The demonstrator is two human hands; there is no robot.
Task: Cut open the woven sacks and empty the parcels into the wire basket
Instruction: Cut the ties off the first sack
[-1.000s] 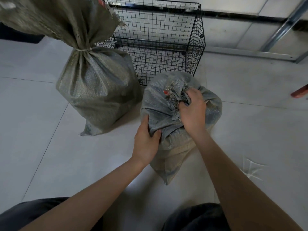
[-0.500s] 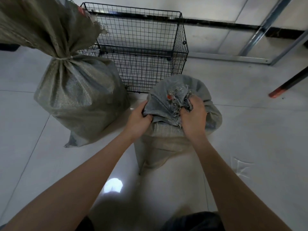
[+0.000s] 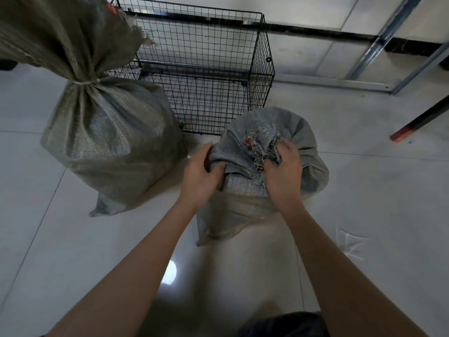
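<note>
- Sack mouth: our left hand has climbed from the side; it and our right hand both clutch bunched fabric.
- Lifting toward the wire basket looks next.

Both hands grip the grey sack's bunched top.

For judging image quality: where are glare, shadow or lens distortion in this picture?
In the head view: a round glare spot on the glossy floor between the forearms; dark shadow along the bottom edge; the wide lens stretches the forearms toward the corners; the left hand, right hand and sack look sharp.
</note>
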